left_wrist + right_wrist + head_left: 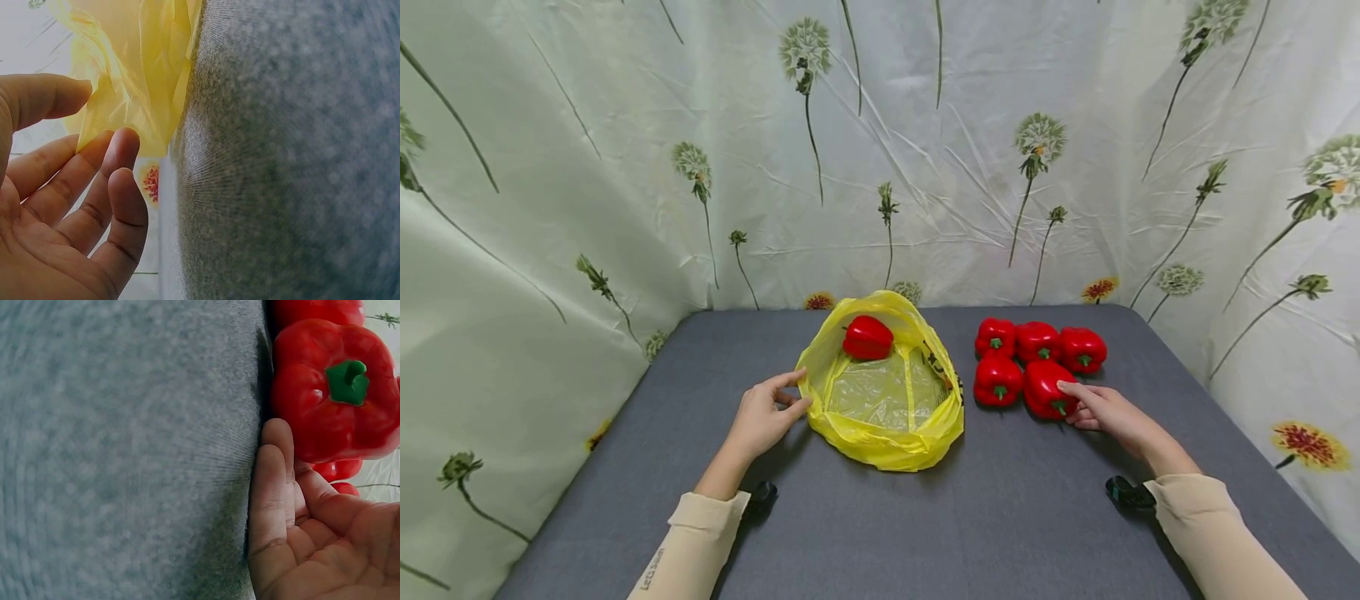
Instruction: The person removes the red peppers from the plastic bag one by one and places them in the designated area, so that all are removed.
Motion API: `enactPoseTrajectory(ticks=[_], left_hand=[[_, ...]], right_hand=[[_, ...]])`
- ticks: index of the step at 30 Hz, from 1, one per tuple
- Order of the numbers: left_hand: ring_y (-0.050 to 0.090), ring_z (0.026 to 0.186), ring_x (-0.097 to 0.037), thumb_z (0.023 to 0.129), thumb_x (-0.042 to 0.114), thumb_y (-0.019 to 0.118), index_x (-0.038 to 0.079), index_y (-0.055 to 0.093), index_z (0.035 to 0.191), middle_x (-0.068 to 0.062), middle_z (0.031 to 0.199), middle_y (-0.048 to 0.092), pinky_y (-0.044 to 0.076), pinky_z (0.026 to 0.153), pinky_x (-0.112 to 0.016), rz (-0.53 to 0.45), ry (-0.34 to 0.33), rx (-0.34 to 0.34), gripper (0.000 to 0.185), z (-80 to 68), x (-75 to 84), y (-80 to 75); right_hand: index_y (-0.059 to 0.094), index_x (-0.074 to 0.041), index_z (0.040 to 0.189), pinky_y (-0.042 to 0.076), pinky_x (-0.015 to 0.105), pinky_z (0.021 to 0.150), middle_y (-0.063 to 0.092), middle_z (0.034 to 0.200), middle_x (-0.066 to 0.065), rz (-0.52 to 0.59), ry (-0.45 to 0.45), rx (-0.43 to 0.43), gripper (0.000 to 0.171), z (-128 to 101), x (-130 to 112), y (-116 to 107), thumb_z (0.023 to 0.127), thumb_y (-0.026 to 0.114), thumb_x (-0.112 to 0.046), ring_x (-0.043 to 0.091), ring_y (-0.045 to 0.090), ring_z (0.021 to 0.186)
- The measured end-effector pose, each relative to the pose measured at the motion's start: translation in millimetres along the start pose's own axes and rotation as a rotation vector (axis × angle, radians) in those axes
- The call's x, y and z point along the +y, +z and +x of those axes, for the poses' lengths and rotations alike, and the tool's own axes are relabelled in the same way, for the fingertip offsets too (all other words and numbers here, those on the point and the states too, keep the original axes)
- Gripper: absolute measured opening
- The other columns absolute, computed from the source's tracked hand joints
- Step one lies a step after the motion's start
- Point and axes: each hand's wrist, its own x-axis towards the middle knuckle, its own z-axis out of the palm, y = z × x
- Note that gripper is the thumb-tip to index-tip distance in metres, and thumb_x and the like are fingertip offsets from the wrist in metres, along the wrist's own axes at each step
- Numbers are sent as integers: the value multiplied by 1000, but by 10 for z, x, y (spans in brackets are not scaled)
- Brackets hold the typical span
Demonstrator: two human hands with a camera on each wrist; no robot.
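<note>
On grey cloth, your left hand (765, 417) pinches the yellow bag (883, 421) rim, keeping its mouth open around one pepper (867, 337); your right hand (1105, 410), fingers relaxed, touches the nearest pepper (1047, 388) of five beside it.

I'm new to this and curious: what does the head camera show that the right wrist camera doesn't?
Only the head view shows the yellow bag with one pepper inside and the left hand at its rim. Only the right wrist view shows the open palm and the nearest pepper close up. Both show the right hand touching that pepper on the grey table.
</note>
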Motion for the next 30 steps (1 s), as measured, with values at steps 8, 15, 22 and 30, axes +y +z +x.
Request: enactPoseTrajectory(ticks=[8,15,22,30], left_hand=[[77,100,-29,98,15,78,6,63,149,-21,139,71,53,74,-33,-1,-9,-1,54,2,-10,-3],[77,100,-29,98,15,78,5,63,149,-21,138,71,53,73,-32,-1,-6,4,54,6,-14,-4],[77,100,-30,98,15,78,6,63,150,-21,139,71,53,73,-32,-7,4,11,55,29,-4,-14],[77,100,-29,98,16,78,6,64,149,-20,139,71,54,75,-33,2,-6,2,54,16,-9,-11]], right_hand=[[41,17,150,56,19,84,68,109,8,6,-1,-12,80,1,15,-13,112,42,-54,9,69,98],[44,14,145,56,18,83,66,106,7,11,4,6,77,8,-3,9,111,41,-55,7,67,94],[43,13,145,55,19,83,65,108,8,5,-9,9,76,16,-20,2,111,40,-56,7,66,95],[42,14,148,55,19,83,66,114,10,-20,-6,15,80,10,10,34,111,38,-57,9,65,97]])
